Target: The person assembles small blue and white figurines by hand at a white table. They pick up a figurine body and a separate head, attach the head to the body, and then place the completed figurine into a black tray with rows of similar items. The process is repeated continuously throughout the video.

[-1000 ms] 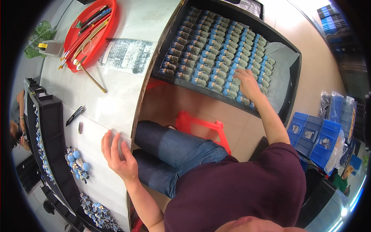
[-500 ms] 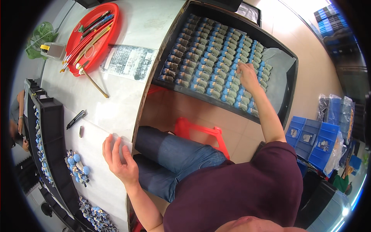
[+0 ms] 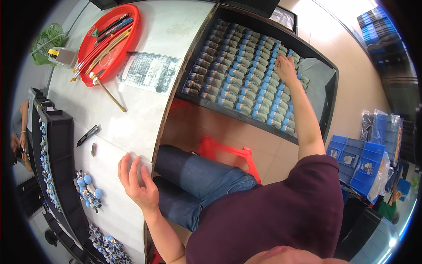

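My right hand [image 3: 286, 71] is over the far right part of a black tray [image 3: 330, 102], fingers curled down among small blue-and-grey figurines [image 3: 237, 74] lying in rows. Its fingertips are at the figurines; whatever they pinch is hidden. Near the edge of the white table [image 3: 118, 132], my left hand [image 3: 140, 185] rests with its fingers spread and nothing in them. Left of it lies a small cluster of blue-and-white figure pieces [image 3: 89, 189], with a larger pile of such pieces [image 3: 110, 248] below.
A red oval tray [image 3: 133, 37] holds brushes and pens, with a thin stick [image 3: 112, 96] by its rim. A utility knife [image 3: 88, 135] lies on the table. Past the black bin [image 3: 66, 149], another person's hand [image 3: 24, 143] shows. A red stool [image 3: 233, 152] stands below; blue crates [image 3: 358, 163] are at right.
My right hand has moved farther away along the rows of figurines. My left hand has stayed nearly in place, and the whole view has shifted slightly.
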Available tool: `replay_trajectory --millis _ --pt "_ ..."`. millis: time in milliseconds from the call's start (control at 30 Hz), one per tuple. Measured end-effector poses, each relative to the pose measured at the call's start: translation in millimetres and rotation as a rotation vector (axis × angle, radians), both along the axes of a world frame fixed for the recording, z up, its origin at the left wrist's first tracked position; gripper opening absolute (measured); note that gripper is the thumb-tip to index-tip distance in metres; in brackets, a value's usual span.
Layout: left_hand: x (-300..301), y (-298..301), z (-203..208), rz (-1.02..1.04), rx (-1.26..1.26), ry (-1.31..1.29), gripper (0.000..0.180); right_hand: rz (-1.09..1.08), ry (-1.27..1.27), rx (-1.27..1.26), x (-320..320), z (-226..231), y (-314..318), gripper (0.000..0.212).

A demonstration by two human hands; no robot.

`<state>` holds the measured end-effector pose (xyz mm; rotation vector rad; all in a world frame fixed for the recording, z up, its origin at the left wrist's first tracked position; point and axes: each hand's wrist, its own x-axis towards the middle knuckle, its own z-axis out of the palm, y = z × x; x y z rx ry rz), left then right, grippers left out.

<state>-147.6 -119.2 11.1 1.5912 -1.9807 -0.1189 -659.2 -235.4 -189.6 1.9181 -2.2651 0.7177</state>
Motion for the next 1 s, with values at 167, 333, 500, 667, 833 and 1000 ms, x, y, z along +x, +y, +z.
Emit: replay_trajectory --millis 167,333,500,667,833,1000 --pt "0 0 1 0.005 0.002 -0.007 0.021 -0.063 -0.073 0.131 -15 2 -10 0.010" --pt "1 1 -2 0.013 0.007 -0.001 0.021 -0.154 -0.254 -0.120 -25 21 2 0.016" --pt "1 1 -1 0.008 0.002 0.004 0.021 -0.129 -0.377 0.106 25 67 60 0.018" --pt "2 2 -1 -0.008 -0.009 -0.005 0.020 0.216 -0.678 0.157 119 103 93 0.015" --pt "3 4 -1 -0.021 -0.052 0.031 0.021 0.819 -0.727 0.037 224 132 99 0.015" --pt "15 21 3 0.049 -0.175 0.280 0.023 1.292 -0.892 -0.129 336 163 97 0.017"
